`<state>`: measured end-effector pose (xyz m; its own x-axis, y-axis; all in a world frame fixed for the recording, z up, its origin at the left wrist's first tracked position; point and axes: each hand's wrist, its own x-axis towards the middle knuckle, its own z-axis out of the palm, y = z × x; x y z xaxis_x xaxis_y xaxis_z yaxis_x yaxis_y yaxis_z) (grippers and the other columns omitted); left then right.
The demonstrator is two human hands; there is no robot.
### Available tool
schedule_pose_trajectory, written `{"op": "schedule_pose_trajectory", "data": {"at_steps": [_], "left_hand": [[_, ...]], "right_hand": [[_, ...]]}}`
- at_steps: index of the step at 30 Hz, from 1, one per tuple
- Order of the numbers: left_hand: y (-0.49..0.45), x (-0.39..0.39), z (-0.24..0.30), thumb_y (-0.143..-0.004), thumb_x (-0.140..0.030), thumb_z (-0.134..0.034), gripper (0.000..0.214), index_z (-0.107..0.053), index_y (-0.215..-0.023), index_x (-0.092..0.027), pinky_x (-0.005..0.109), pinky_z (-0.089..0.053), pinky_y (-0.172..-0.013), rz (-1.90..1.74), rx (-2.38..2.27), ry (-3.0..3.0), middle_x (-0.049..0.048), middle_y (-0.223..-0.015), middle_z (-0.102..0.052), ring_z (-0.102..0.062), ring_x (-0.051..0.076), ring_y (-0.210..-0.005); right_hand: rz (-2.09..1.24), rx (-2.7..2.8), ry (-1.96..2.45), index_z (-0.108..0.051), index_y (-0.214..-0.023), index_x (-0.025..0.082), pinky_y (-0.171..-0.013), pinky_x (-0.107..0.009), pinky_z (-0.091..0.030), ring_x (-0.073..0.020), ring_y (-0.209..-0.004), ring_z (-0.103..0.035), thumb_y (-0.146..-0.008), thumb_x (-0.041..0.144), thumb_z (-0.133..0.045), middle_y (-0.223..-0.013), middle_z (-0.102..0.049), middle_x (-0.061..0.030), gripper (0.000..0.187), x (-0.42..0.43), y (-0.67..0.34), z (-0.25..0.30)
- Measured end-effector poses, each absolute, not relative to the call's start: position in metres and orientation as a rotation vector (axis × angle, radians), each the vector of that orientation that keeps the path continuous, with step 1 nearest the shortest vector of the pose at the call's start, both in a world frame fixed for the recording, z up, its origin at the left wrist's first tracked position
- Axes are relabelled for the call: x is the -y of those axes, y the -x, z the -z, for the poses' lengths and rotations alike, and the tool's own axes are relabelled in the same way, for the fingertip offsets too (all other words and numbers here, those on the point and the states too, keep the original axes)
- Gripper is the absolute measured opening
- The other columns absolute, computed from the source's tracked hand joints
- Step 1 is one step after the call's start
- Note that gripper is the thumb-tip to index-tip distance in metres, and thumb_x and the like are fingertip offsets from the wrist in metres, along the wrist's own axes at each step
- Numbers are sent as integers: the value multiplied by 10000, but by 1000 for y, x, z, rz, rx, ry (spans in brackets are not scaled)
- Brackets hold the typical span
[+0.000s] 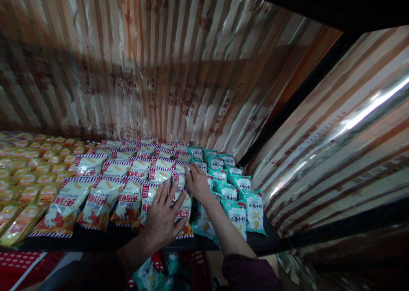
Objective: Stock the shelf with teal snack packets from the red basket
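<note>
My left hand [164, 218] lies with fingers spread over the front row of white snack bags [96, 201], which have red lettering and striped edges. My right hand [200, 184] reaches farther back, to where the white bags meet the teal snack bags [230, 193]. Its fingertips touch or rest close to the bags there; whether they grip one cannot be made out. Both kinds of bag stand in rows on a black shelf [268, 240].
Yellow packets [28, 180] fill the shelf's left side. Striped plastic sheeting [143, 69] hangs behind, with more at the right past a dark post [287, 99]. Below the shelf are a red basket [200, 267] holding teal bags and another red basket [19, 265] at left.
</note>
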<state>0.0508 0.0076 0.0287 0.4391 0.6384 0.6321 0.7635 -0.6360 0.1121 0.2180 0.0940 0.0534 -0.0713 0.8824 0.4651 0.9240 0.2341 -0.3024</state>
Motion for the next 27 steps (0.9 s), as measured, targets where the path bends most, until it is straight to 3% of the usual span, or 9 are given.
{"op": "schedule_pose_trajectory", "data": {"at_steps": [10, 27], "left_hand": [[-46, -18, -28, -791, -382, -571, 633, -410, -1384, -232, 562, -266, -1088, 965, 1267, 2493, 106, -1534, -251, -182, 366, -1408], [-45, -18, -29, -805, -362, -545, 581, -443, -1363, -237, 531, -244, -1104, 970, 1268, 2469, 79, -1514, -309, -264, 332, -1385]], "right_hand": [[55, 1963, 1737, -619, -1158, 150, -985, -369, -394, -220, -1090, -589, -929, 272, -382, -1136, -660, -126, 351, -118, -212, -58], [17, 1981, 1674, -617, -1159, 130, -956, -310, -430, -208, -1080, -592, -931, 281, -370, -1134, -651, -124, 368, -118, -209, -60]]}}
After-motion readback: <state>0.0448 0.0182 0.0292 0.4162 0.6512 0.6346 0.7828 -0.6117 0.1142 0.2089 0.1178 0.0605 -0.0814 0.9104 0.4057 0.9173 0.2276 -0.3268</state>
